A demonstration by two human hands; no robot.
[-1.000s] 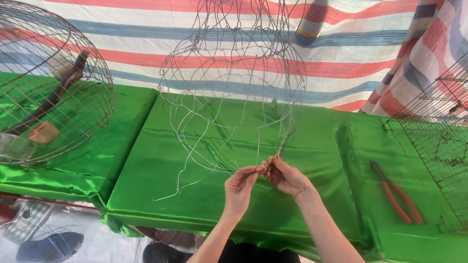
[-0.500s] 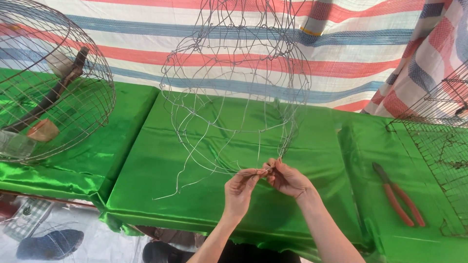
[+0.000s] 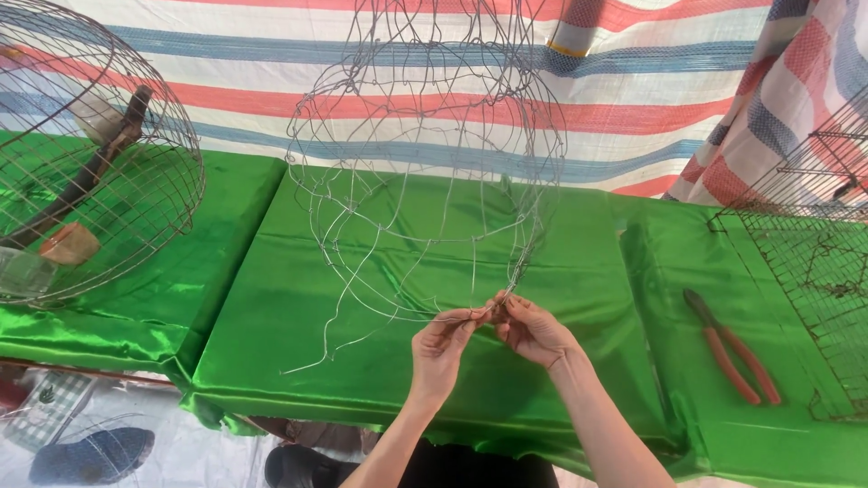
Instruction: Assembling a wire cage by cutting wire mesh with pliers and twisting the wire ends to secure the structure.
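A half-woven basket of thin silver wire (image 3: 425,154) hangs over the green cloth-covered table (image 3: 298,307), its loose wire ends trailing down onto the cloth. At its lower right edge, my left hand (image 3: 440,348) pinches a wire strand between thumb and fingers. My right hand (image 3: 533,330) grips the meeting wires just to the right, fingertips touching those of the left hand.
Red-handled pliers (image 3: 732,348) lie on the cloth at the right. A finished round wire cage (image 3: 81,154) stands at the left with a stick inside. Flat wire mesh panels (image 3: 814,253) rest at the far right. A striped tarpaulin (image 3: 633,81) hangs behind.
Both hands have kept pinching the same wire joint, with only small finger movements. The view has shifted slightly.
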